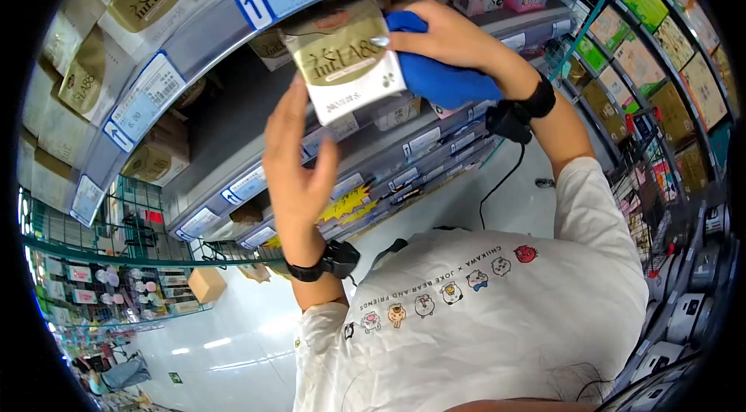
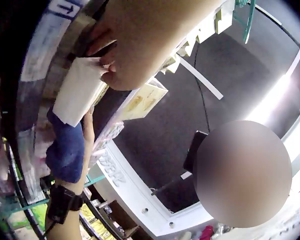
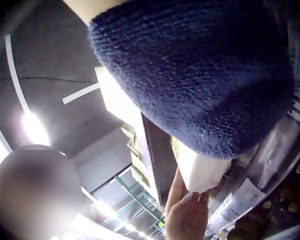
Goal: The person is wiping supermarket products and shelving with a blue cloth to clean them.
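As I watch remotely, the right hand [image 1: 444,37] grips the packet [image 1: 350,74] and blue cloth [image 1: 449,79] at twelve o'clock, before grey shelves [image 1: 214,154]. The left hand [image 1: 298,154] extends straight fingers beside the packet; glossy floor [image 1: 249,338] shows at seven.

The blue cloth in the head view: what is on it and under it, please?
The right hand lies across the blue cloth, with blue on both sides. Beyond its lower edge, shelf labels show; whatever is directly under the cloth is covered and cannot be seen.
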Available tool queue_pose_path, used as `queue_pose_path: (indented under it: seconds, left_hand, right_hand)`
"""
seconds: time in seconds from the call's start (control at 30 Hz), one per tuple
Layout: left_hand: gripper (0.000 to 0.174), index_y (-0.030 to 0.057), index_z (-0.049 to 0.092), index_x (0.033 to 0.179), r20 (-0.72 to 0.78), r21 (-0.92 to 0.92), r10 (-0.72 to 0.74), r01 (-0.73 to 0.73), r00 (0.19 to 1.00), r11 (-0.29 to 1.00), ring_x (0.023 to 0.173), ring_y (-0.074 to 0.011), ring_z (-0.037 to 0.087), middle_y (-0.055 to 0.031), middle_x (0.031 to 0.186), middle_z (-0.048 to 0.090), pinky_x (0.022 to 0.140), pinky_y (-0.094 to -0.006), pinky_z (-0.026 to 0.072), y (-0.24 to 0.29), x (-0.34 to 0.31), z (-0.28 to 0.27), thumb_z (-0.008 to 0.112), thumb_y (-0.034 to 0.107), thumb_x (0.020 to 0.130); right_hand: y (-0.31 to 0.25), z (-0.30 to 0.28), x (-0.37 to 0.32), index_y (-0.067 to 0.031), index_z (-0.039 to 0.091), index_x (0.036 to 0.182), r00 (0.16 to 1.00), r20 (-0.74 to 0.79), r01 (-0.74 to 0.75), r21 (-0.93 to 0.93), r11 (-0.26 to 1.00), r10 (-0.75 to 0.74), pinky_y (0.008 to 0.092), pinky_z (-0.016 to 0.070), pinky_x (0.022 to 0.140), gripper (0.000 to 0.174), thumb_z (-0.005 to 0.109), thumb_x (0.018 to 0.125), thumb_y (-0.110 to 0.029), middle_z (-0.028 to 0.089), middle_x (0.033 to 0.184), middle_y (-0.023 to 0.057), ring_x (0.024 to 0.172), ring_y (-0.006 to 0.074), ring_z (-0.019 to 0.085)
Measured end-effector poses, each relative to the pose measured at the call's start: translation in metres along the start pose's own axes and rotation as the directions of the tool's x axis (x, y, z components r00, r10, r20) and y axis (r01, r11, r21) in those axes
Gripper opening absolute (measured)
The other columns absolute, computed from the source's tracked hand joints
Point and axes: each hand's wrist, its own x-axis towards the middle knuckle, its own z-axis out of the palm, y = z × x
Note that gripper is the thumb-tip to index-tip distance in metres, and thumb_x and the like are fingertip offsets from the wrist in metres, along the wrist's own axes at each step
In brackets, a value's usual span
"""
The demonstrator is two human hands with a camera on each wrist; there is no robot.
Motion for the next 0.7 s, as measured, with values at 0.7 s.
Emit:
queue_pose_path:
  seconds: [0.7]
  left_hand:
    - [0.056,0.0028,0.047,0.126,-0.136,0.514,-0.03,0.096,0.99,0.852,0.105,-0.0355,0.054,-0.0193,0.122,0.053,0.085,-0.0389,0.0459,-0.046,0.017,0.024,0.059,0.016,0.073]
  right_hand:
    - [0.021,0.053,0.059,-0.0055,0.054,0.119,0.958,-0.255,0.111,-0.089,0.99,-0.13,0.0339,0.0444,0.09,0.06,0.068,0.074,-0.041,0.059,0.113,0.0184,0.103,0.0307,0.058]
